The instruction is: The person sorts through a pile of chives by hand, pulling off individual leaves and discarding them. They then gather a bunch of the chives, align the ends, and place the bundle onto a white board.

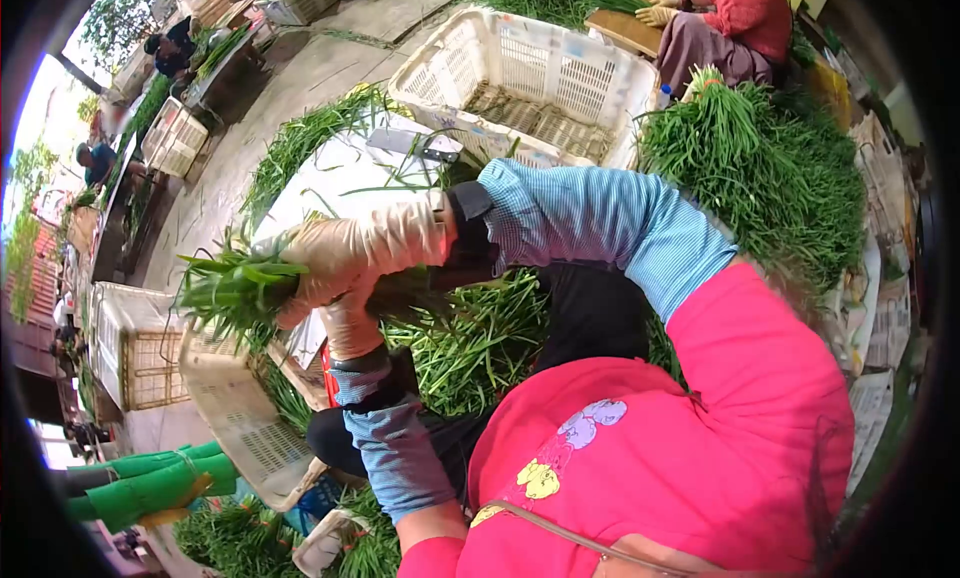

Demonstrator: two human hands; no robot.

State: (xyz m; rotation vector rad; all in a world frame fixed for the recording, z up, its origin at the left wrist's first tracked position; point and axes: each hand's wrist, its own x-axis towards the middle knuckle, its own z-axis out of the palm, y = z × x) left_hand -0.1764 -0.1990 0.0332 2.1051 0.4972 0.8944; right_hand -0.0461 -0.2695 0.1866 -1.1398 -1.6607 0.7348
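Note:
My right hand (330,253), in a pale glove, is closed over a bunch of chives (240,283), whose green leaf ends fan out to the left. Just below it, my left hand (350,323), gloved too, grips the same bunch from underneath; its fingers are partly hidden. Beyond the hands is a white board (320,178) with a knife (415,143) lying flat on it and loose leaves scattered around. A heap of loose chives (480,343) lies below my forearms, near my legs.
A large white plastic crate (560,73) stands past the board, with another crate (235,408) at left. A big pile of chives (760,168) lies at right. A co-worker in red (740,28) sits at top right; other people (170,53) are farther off at left.

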